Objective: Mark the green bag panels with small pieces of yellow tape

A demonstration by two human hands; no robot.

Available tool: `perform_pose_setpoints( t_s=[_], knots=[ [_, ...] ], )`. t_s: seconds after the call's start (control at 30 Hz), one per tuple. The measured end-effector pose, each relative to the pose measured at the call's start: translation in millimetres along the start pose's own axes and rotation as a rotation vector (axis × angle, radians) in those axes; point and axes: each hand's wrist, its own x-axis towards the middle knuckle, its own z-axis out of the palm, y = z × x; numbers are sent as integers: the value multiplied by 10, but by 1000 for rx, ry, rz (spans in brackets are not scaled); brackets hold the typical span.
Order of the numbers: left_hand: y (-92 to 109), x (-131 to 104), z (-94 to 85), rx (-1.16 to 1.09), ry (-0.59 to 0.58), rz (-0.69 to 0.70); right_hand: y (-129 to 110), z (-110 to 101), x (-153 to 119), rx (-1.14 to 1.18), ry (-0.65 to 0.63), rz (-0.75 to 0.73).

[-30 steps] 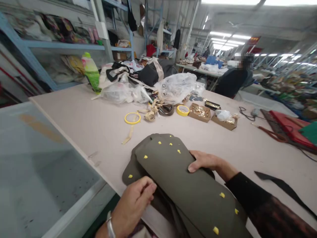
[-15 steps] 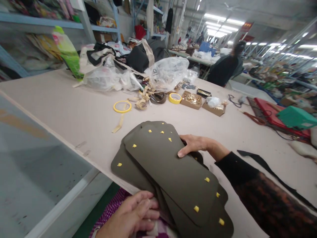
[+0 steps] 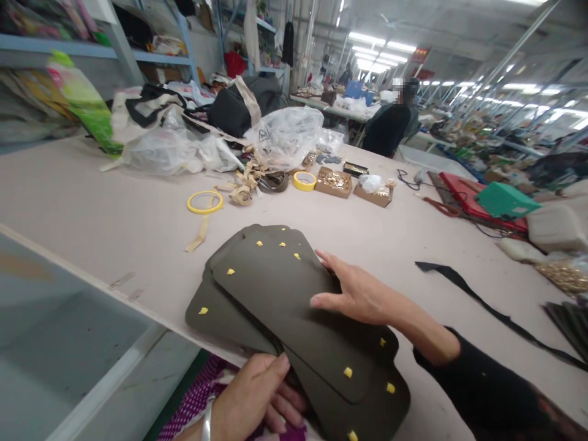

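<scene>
A fanned stack of dark olive, round-cornered panels lies on the table's front edge, dotted with small yellow tape bits. From below, my left hand grips the stack's near edge, thumb at the top and fingers curled beneath; a bracelet is on that wrist. Over the stack's right side is my right hand, open, its thumb spread away from the fingers and nothing in its grasp. Whether its fingertips touch the panel edge is hard to tell.
Behind the stack are yellow tape rolls, boxes of gold metal parts and plastic bags. A green bottle leans at left. On the right lie a black strip and a green box. A person sits farther back.
My right hand has lifted from its hold on the stack's right edge and spread. My left hand's thumb has come over the near edge. The view has swung right.
</scene>
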Motion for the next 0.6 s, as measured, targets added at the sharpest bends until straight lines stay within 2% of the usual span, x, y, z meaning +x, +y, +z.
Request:
perform_pose_setpoints(
  t_s=[0.2, 0.37, 0.43, 0.53, 0.57, 0.6],
  knots=[
    [229, -86, 174, -114, -175, -86, 85, 4, 198, -35, -55, 144],
    [347, -69, 203, -224, -209, 10, 137, -46, 331, 40, -62, 187],
    [369, 5, 208, -202, -226, 6, 159, -64, 369, 143, -25, 247],
    [353, 175, 206, -147, -191, -32, 215, -123, 414, 374, 97, 341],
    [337, 233, 200, -134, -187, -49, 239, -150, 421, 470, 97, 360],
    [317, 285, 192, -124, -188, -56, 262, -177, 421, 574, 42, 371]
  ],
)
